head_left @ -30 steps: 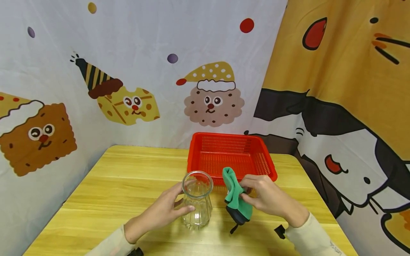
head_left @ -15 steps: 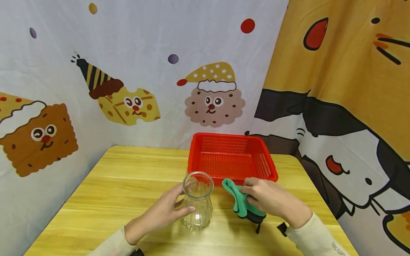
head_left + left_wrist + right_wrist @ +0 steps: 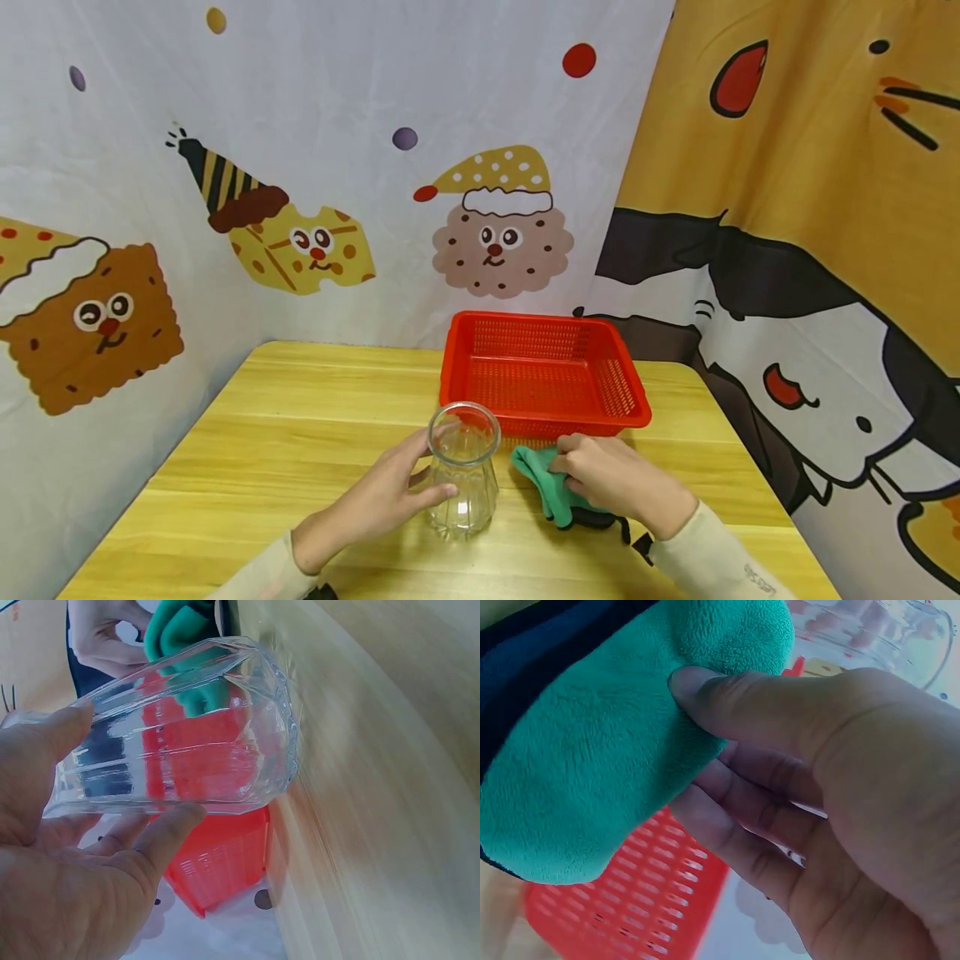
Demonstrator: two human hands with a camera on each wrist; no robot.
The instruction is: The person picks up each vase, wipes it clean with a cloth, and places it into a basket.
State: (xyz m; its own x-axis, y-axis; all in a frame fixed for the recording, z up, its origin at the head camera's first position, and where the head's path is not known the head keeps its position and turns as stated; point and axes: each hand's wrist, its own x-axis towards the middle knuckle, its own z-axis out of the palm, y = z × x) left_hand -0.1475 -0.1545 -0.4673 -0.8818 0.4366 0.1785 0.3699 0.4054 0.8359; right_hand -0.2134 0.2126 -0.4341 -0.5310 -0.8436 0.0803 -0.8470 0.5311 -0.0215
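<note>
A clear glass vase (image 3: pixel 463 492) with a flared rim stands upright on the table. My left hand (image 3: pixel 390 483) grips its side, thumb in front and fingers behind. In the left wrist view the fingers of my left hand (image 3: pixel 82 847) curl round the ribbed glass vase (image 3: pixel 202 742). To the right of the vase, my right hand (image 3: pixel 611 475) pinches a folded green plush cloth (image 3: pixel 551 487) with black edging, low over the tabletop. The right wrist view shows the thumb of my right hand (image 3: pixel 780 750) pressed on the green cloth (image 3: pixel 592 757), other fingers beneath.
Just behind the hands a red perforated plastic basket (image 3: pixel 540 417) sits on the wooden table (image 3: pixel 300 417). A curtain with cartoon prints (image 3: pixel 337 125) hangs along the table's back and sides.
My right hand has lowered the green cloth towards the table, and the cloth has swung flatter. The left hand and the vase have stayed in place.
</note>
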